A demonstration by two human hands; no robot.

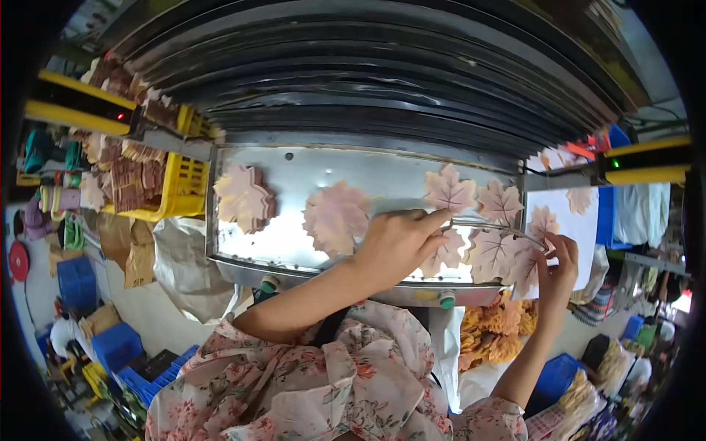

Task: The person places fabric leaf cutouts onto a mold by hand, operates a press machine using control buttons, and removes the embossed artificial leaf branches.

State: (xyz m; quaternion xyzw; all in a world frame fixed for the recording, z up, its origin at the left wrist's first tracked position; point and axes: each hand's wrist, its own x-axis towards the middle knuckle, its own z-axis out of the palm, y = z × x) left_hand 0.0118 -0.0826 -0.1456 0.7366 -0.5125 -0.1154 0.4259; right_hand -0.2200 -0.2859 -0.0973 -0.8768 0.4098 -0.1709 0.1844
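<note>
My left hand (401, 241) reaches across the metal work surface (287, 191), its thumb and forefinger closed on a pair of thin grey rods (482, 223). Those rods run rightward over the printed maple leaves (491, 253). At their far end my right hand (562, 262) is closed at the edge of a pinkish leaf (545, 222); what exactly its fingertips pinch is hard to see. Pink leaf shapes with dark veins lie spread around the rods. Left of my left hand are a pile of paler leaves (338, 217) and a thicker stack of leaves (246, 198).
Dark ridged machine panels (368, 81) rise behind the surface. Yellow-and-black sensor bars (84, 106) flank it. A yellow basket (184, 180) with stacked leaves stands left. Green buttons (446, 300) sit on the front edge. Orange leaves (500, 331) lie below right, and a white sheet (581, 242) lies right.
</note>
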